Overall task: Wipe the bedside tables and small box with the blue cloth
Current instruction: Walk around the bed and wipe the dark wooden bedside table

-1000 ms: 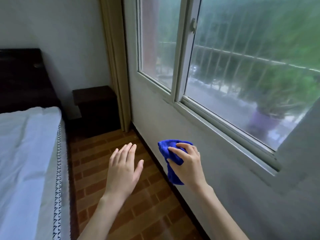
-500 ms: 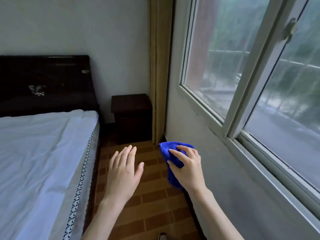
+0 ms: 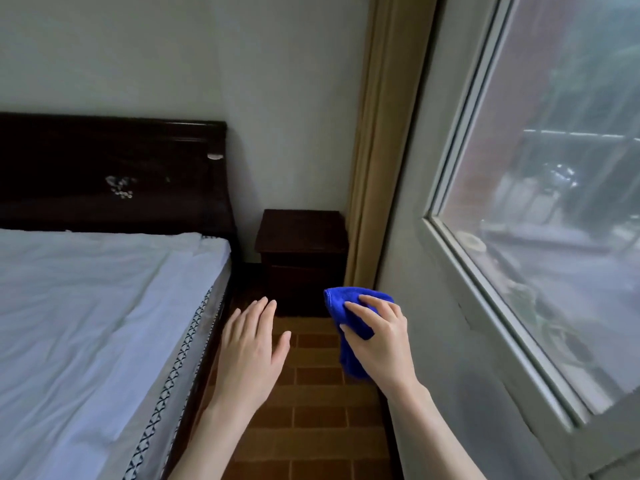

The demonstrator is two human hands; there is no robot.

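A dark wooden bedside table (image 3: 300,233) stands in the far corner between the bed and the curtain, its top bare. My right hand (image 3: 382,344) grips a bunched blue cloth (image 3: 346,355) in the air, nearer to me than the table and slightly to its right. Beside it, my left hand (image 3: 250,355) hovers flat with straight fingers over the floor, holding nothing. No small box shows in this view.
A bed (image 3: 97,306) with a white sheet and a dark headboard (image 3: 114,171) fills the left. A wall with a large window (image 3: 554,202) runs along the right, a beige curtain (image 3: 381,133) in the corner. A narrow strip of brick-patterned floor (image 3: 318,410) leads to the table.
The view has swung left and moved forward along the aisle; the bedside table is now nearer and more central. Both hands keep their pose, the cloth still in the right.
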